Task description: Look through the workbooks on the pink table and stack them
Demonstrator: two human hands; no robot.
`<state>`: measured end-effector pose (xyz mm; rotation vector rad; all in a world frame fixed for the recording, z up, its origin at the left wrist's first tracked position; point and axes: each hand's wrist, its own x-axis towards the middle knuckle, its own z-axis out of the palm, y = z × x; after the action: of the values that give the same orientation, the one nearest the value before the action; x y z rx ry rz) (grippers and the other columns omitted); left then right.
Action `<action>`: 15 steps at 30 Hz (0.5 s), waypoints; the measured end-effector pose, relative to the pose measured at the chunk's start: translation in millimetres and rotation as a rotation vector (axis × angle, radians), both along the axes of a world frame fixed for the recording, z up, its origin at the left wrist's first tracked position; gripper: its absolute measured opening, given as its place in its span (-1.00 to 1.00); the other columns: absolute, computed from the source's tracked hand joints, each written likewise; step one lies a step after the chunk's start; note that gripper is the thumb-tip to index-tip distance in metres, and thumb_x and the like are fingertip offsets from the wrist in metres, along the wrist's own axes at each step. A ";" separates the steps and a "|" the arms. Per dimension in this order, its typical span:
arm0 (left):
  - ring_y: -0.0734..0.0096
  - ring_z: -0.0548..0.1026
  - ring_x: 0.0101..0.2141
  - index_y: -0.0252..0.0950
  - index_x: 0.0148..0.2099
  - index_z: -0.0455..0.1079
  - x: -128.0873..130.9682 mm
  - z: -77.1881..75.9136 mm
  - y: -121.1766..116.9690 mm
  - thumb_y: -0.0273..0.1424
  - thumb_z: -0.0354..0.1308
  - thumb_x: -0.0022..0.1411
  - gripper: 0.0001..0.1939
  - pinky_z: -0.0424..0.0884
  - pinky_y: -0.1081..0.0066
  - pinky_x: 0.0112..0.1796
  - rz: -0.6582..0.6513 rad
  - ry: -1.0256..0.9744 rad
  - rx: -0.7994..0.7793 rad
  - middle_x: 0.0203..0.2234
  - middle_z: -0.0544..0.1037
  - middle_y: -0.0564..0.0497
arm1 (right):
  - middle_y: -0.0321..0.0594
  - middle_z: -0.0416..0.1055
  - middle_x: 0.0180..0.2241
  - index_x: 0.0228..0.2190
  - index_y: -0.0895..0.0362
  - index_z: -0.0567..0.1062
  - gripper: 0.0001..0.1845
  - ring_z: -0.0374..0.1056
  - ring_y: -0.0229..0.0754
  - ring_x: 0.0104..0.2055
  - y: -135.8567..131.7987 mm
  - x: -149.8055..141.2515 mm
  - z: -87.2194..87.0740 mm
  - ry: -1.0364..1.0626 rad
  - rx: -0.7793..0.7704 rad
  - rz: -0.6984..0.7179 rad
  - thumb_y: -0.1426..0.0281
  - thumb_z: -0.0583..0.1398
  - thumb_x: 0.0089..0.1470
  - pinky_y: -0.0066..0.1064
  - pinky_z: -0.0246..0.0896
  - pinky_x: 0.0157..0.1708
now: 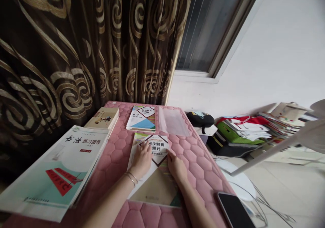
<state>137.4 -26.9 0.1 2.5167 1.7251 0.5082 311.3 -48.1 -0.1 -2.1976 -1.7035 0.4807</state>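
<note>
A workbook (152, 184) with a white and tan cover lies on the pink quilted surface in front of me. My left hand (142, 158) rests on the upper left of its cover, fingers stretched out and covering part of the printed title; a thin bracelet circles that wrist. At the workbook's right edge, my right hand (176, 165) is closed, with thumb and fingers pinching the edge. Just beyond lies a similar workbook (141, 118) with a blue and white cover. Beside it on the right is a translucent plastic book cover (173, 121), lying flat.
At left, a calligraphy practice book (63, 167) tops a stack, with a tan book (103, 118) behind it. A phone (235, 211) lies at the right edge. Beyond are a black case (200, 119), piled papers (243, 130) and a white lamp (274, 143); cables cross the floor.
</note>
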 end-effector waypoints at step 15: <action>0.05 0.01 0.32 -0.44 0.33 0.11 -22.7 -29.1 -11.7 -0.28 -0.11 0.34 -0.42 -0.12 -0.04 0.27 0.198 0.045 -0.013 0.32 0.06 -0.28 | -0.12 0.55 -0.11 0.16 -0.02 0.36 -0.52 0.46 -0.09 -0.07 -1.0 3.4 -2.3 -0.011 -0.011 0.019 0.30 -0.11 0.31 -0.38 0.28 -0.16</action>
<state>114.7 -38.7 -29.0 2.3802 1.9990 0.4519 314.7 -49.1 -2.4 -2.1978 -1.7321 0.4852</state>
